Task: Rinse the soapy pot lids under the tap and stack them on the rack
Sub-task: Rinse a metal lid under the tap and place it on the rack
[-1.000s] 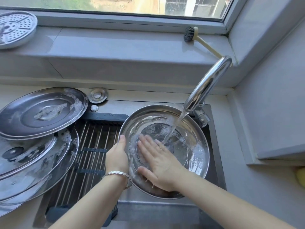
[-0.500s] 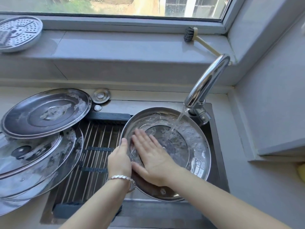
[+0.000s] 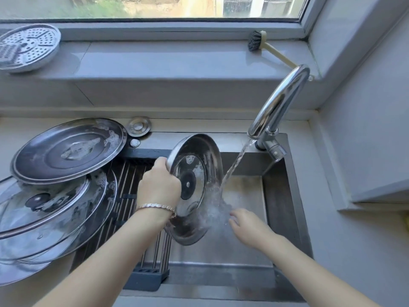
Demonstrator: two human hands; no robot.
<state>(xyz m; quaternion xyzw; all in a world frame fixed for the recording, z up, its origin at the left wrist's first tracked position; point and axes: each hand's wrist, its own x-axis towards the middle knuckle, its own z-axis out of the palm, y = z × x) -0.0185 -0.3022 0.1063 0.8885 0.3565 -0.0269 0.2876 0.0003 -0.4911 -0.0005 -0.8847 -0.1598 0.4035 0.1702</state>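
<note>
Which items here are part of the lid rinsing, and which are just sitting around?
In the job: lid held by left hand; right hand under the water; tap; soapy lids stacked left; rack; sink.

Lying about: brush, perforated steamer plate, both on the windowsill.

Steel lid (image 3: 199, 187) tilted on edge under tap stream (image 3: 234, 165) (soapy lids (image 3: 66, 151) stacked left)

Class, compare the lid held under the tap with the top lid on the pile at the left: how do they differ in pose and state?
The held lid is tilted nearly on edge in the left hand, water running over it; the top lid on the pile lies almost flat, untouched. The held lid looks mostly rinsed; the pile lid carries suds. Both are round steel.
</note>
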